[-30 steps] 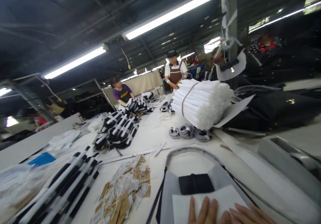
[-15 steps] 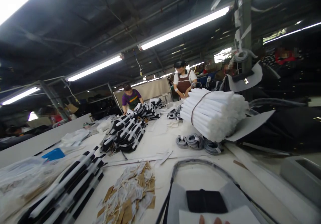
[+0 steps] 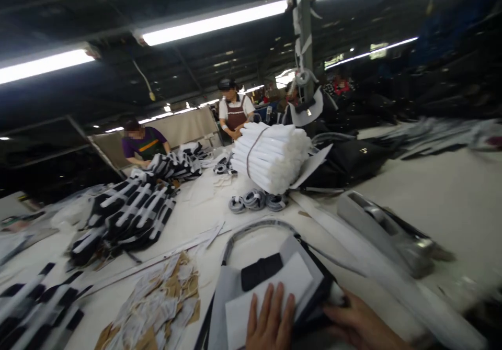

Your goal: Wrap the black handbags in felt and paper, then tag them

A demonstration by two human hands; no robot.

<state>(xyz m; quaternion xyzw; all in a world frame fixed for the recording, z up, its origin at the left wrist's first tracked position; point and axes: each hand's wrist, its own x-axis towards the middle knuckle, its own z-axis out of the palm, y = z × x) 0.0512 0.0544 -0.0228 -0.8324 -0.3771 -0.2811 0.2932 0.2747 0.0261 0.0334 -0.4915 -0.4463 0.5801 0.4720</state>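
Note:
A dark handbag (image 3: 317, 308) with a wrapped, looped handle (image 3: 259, 224) lies before me, partly covered by pale grey sheeting. On top of it are a white sheet of paper (image 3: 237, 313) and a black folded flap or pouch (image 3: 261, 271). My left hand (image 3: 270, 321) rests flat on the paper, fingers spread. At the bag's right edge, my right hand (image 3: 358, 321) has its fingers closed on the side; some fingertips are hidden and slightly blurred. Left of the bag lies a heap of brown and white tags with strings (image 3: 157, 308).
Black-and-white wrapped pieces (image 3: 129, 209) are piled at left. Beyond the bag sit several grey coils (image 3: 254, 199) and a tied bundle of white rolls (image 3: 270, 156). A grey tape dispenser-like device (image 3: 384, 235) stands right. Two people (image 3: 143, 143) work across the table.
My view has swung right, so the scene sits further left. My left hand has come further over the paper, and my right hand has appeared at the bag's right side.

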